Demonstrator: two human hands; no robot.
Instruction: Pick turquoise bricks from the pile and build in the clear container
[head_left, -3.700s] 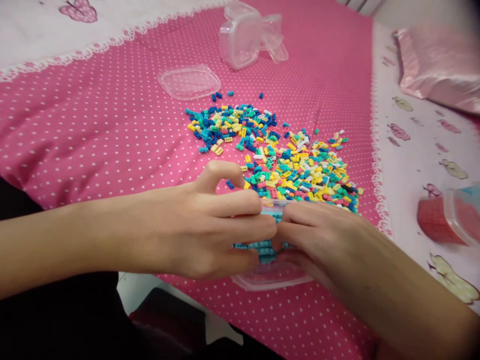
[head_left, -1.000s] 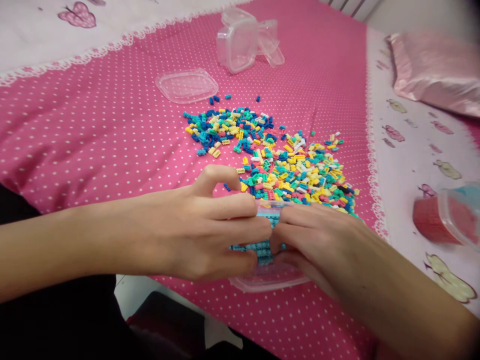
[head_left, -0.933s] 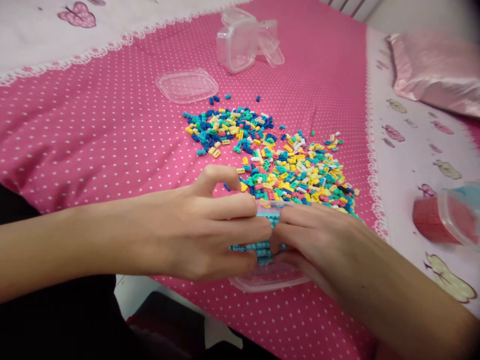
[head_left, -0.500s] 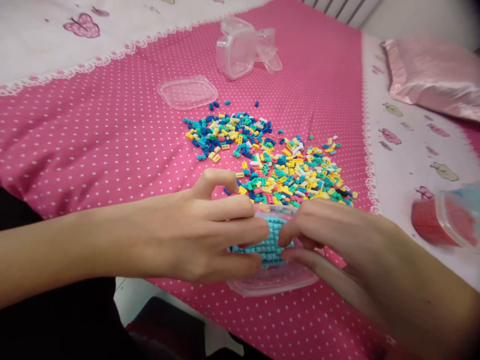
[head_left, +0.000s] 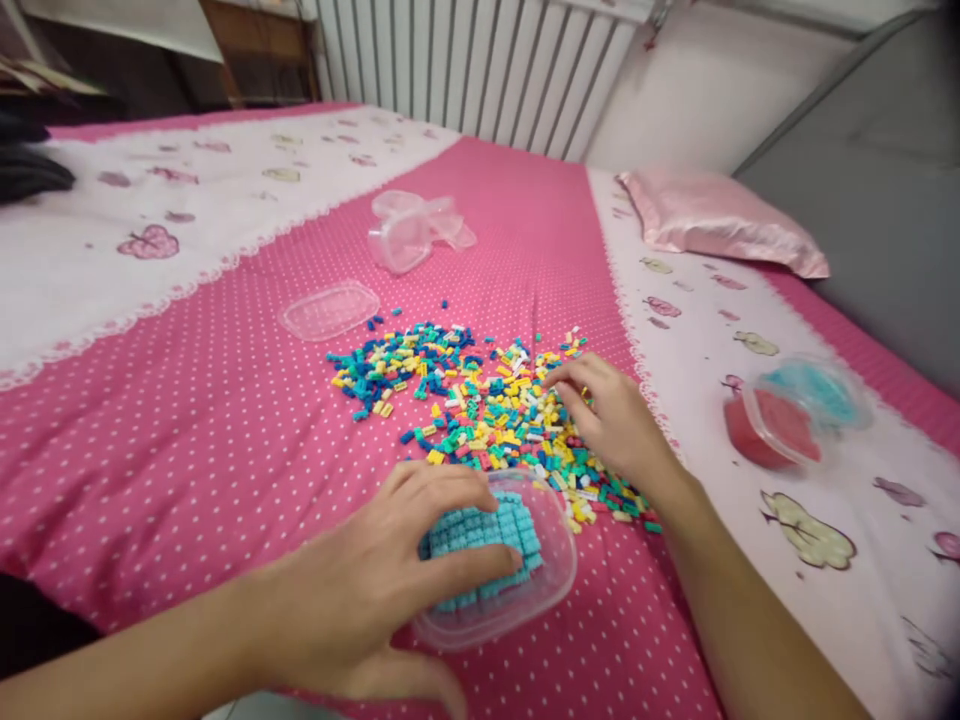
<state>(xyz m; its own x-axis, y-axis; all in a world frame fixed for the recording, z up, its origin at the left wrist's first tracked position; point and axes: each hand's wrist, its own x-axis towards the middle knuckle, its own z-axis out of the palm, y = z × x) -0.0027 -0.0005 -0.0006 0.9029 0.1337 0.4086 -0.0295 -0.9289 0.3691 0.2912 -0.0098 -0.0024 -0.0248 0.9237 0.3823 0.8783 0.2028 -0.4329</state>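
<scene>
A block of turquoise toy bricks (head_left: pixel 521 530) laid close together in rows sits in a clear plastic lid or shallow tray (head_left: pixel 564 575). My left hand (head_left: pixel 390 565) rests over its left side, fingers apart and thumb spread, covering part of the bricks. Farther off, my right hand (head_left: pixel 611 415) dips into the right part of a pile of loose toy bricks (head_left: pixel 517 400) in blue, yellow, green, red and white. Its thumb and fingertips are drawn together; what sits between them is too small to make out.
Behind the pile lie a clear lid (head_left: pixel 330 310) and a clear container (head_left: pixel 405 240). To the right stand a tub with red contents (head_left: pixel 757 430) and another with turquoise contents (head_left: pixel 817 390). A pink pillow (head_left: pixel 720 225) lies on the dotted bedspread (head_left: pixel 225 430).
My right hand has left the turquoise bricks and moved forward to the loose pile. My left hand has opened out over the block. The view has tilted up.
</scene>
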